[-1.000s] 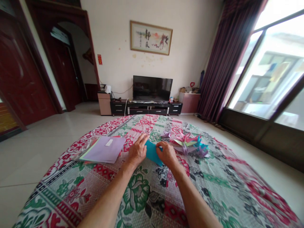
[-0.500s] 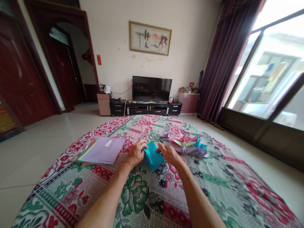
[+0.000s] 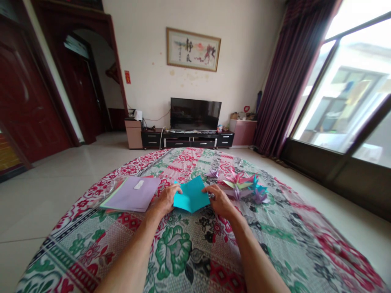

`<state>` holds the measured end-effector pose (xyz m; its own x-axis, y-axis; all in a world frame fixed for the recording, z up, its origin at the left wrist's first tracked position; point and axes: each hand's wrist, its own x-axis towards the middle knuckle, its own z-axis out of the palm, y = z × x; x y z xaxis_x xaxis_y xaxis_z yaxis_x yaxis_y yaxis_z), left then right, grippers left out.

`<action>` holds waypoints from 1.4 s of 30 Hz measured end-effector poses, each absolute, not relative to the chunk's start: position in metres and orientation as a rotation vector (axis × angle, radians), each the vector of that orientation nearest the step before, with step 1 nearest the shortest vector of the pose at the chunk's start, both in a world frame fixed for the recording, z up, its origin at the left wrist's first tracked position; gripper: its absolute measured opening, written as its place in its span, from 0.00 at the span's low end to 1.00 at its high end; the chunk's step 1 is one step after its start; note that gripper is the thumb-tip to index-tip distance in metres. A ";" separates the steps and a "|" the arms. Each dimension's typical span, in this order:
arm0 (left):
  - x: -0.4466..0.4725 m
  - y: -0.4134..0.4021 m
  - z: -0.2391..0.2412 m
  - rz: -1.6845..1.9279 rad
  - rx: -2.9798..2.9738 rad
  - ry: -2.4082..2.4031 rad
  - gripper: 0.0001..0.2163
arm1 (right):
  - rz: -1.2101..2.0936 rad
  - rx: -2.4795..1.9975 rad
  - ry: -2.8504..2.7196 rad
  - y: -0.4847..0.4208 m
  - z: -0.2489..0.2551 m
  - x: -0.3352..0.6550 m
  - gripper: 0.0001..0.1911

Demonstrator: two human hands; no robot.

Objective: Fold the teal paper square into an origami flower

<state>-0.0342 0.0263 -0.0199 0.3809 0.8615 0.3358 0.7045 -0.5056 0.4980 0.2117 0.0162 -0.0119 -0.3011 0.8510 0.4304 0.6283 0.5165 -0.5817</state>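
Observation:
A blue sheet of paper [image 3: 192, 196] is spread between my two hands above the patterned tablecloth, with a crease down its middle. My left hand [image 3: 167, 198] pinches its left edge, thumb on top. At the right edge my right hand [image 3: 219, 199] grips it the same way, the fingers partly hidden beneath. To the left lies a stack of coloured paper [image 3: 130, 196], lilac on top, with a small white label [image 3: 139, 185]. Several folded paper cranes [image 3: 240, 183] in pink, green, blue and purple sit in a cluster to the right. A small purple crane [image 3: 213, 173] stands beyond the blue sheet.
A floral tablecloth [image 3: 174, 252] covers the round table. Clear plastic wrapping [image 3: 106, 191] lies beside the paper stack. Past the table are a television [image 3: 195, 114] on a low black cabinet [image 3: 189, 141], a dark curtain [image 3: 281, 81] and a window at right.
The blue paper, folded before, is now opened out into a wider sheet. My left hand has moved left and slightly toward me; my right hand has shifted little.

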 end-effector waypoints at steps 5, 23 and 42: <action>-0.034 0.023 -0.014 0.805 2.392 1.353 0.13 | 0.171 -1.169 -2.131 0.013 -0.016 0.203 0.28; -0.032 0.026 -0.019 0.709 2.389 1.329 0.08 | 0.293 -1.354 -2.000 0.007 -0.015 0.208 0.12; 0.000 0.026 -0.018 1.159 2.115 1.748 0.20 | 0.027 -1.772 -1.692 0.016 -0.018 0.184 0.13</action>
<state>0.0001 0.0258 -0.0176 0.0150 0.8912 0.4533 0.7644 -0.3025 0.5693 0.1840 0.0158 -0.0180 0.1553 0.8912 0.4262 0.8772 0.0740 -0.4745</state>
